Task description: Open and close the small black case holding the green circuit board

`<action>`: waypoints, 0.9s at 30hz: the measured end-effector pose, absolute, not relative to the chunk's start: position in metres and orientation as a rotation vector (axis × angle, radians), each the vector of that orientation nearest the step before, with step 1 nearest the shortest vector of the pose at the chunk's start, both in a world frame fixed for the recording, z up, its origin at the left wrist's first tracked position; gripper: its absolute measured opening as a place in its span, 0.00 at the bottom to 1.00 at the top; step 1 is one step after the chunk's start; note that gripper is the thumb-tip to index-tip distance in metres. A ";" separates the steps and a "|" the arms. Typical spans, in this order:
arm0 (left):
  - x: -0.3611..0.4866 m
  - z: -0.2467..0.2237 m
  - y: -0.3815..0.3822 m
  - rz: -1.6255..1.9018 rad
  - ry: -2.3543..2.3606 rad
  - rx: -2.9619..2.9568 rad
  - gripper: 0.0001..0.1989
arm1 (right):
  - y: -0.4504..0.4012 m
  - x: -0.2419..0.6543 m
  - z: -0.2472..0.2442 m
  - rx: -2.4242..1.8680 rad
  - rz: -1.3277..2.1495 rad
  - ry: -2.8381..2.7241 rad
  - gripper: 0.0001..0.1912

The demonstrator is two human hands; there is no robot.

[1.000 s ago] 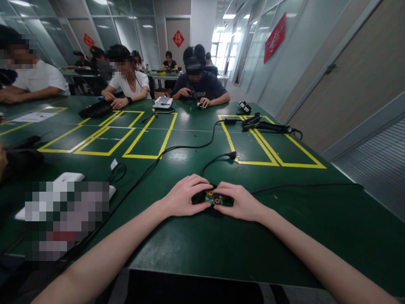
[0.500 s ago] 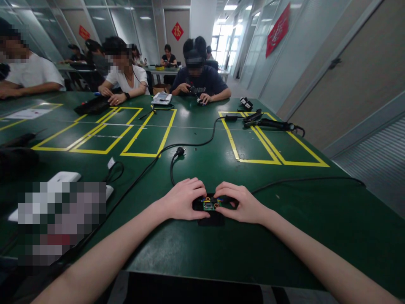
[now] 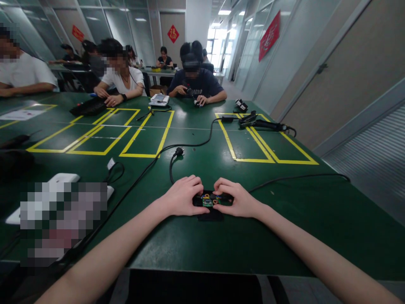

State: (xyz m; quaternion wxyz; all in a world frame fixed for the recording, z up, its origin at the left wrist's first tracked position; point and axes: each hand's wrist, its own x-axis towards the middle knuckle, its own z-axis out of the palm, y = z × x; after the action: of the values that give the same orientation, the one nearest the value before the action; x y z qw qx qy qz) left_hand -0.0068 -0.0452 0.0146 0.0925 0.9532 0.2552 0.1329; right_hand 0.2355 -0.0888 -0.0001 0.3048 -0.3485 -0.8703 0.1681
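A small green circuit board (image 3: 207, 202) with copper rings and coloured wires sits in a black casing between my hands. My left hand (image 3: 184, 196) grips the casing's left side, fingers curled over the far edge and thumb along the near edge. On the right side, my right hand (image 3: 239, 198) holds the same casing, its thumb beside the board and its fingers bent over the far side. A flat black piece (image 3: 210, 216) lies just below the casing, on the near side. The casing's two ends are partly hidden by my fingers.
A black plug (image 3: 179, 151) on a cable lies beyond my left hand. Another long cable (image 3: 139, 176) crosses the green table (image 3: 177, 249). A white device (image 3: 65, 179) is at the left. Black tools (image 3: 265, 125) lie at the back right. Several people sit across the table.
The camera view has shifted slightly. My right fingers have moved a little on the far side of the casing, and both hands stay around it.
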 end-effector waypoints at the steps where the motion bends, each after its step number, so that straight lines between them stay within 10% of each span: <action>1: -0.006 0.015 -0.045 0.392 0.777 2.832 0.23 | -0.088 0.235 -0.001 -0.920 0.430 -2.301 0.08; 27: -0.011 0.009 -0.037 0.428 0.851 2.762 0.37 | -0.086 0.225 -0.007 -1.089 0.350 -2.208 0.08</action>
State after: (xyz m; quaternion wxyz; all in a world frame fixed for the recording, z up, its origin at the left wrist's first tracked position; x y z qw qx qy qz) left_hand -0.0106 -0.0367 0.0091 0.1097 0.9396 0.2895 0.1457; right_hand 0.2247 -0.0858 -0.0072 0.3216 -0.4146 -0.8408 0.1332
